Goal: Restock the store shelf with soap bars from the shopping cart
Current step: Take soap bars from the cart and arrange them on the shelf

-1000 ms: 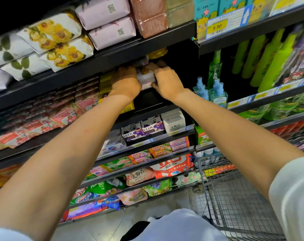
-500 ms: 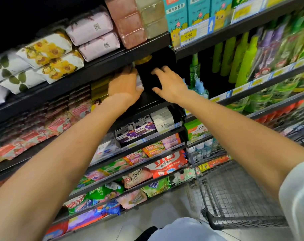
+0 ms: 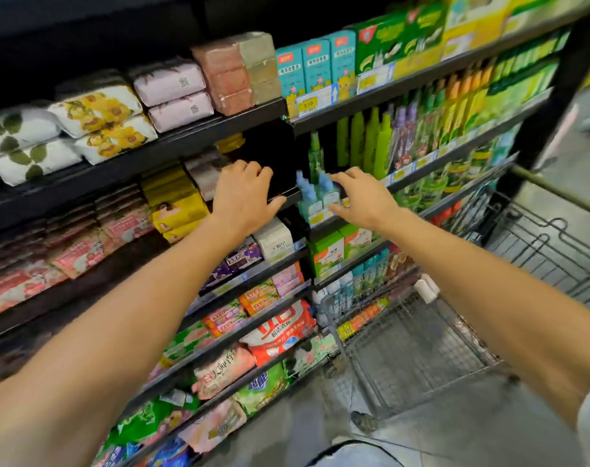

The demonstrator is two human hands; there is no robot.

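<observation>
Whereas both hands pinched a soap bar deep in the shelf bay a second ago, they are now drawn back out of it and hold nothing. At far left, wrapped soap packs [image 3: 95, 109] lie stacked on the upper shelf, and pink sachets [image 3: 78, 251] fill the tier beneath. Next come yellow soap bars [image 3: 175, 203], stacked against the left side of the dark shelf bay [image 3: 273, 163], where a pale wrapped soap bar [image 3: 204, 170] sits near the back; this is judged to be the piece just placed, though blur prevents certainty. The left hand [image 3: 243, 197] hovers at the bay's front edge, fingers loosely bent, thumb out, gripping nothing. The right hand [image 3: 361, 197] is spread, fingers nearly straight, in front of small blue bottles [image 3: 312, 197] on the neighbouring shelf, likewise empty. At far right stands the shopping cart [image 3: 536, 244]; its wire basket shows no soap in the visible part, the rest being cut off or hidden by the right arm. One placement thus appears complete; the next step is judged to be a reach rightward into the cart.
</observation>
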